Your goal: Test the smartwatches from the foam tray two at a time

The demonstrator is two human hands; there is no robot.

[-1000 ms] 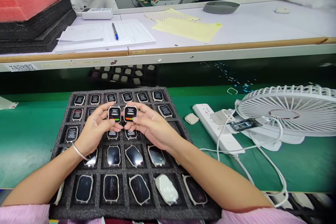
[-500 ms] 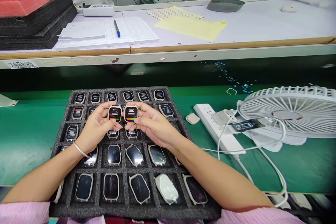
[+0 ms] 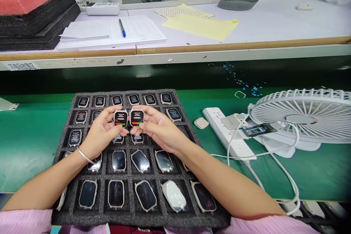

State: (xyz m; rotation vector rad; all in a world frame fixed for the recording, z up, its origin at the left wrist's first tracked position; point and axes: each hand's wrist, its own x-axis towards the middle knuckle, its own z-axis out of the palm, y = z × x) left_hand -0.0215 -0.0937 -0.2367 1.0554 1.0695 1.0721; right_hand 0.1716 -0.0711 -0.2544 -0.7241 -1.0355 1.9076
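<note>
My left hand grips a smartwatch case by its edges, thumb at the lower right of the screen. In my right hand is a second smartwatch case, held the same way. Both screens are lit with white text and red and green blocks, side by side with a narrow gap. Below them lies a black foam tray whose compartments hold several more watch cases. Those in the far rows show lit text; the near rows have dark screens, such as this watch case. One white-backed case lies face down.
On the green bench, right of the tray, are a small white square piece, a power strip with cables and a white fan. The raised shelf holds papers, a pen and stacked foam. A person sits beyond.
Red now shows beside the green on the left watch's screen, where my thumb has shifted slightly. Both hands otherwise keep their places and their hold.
</note>
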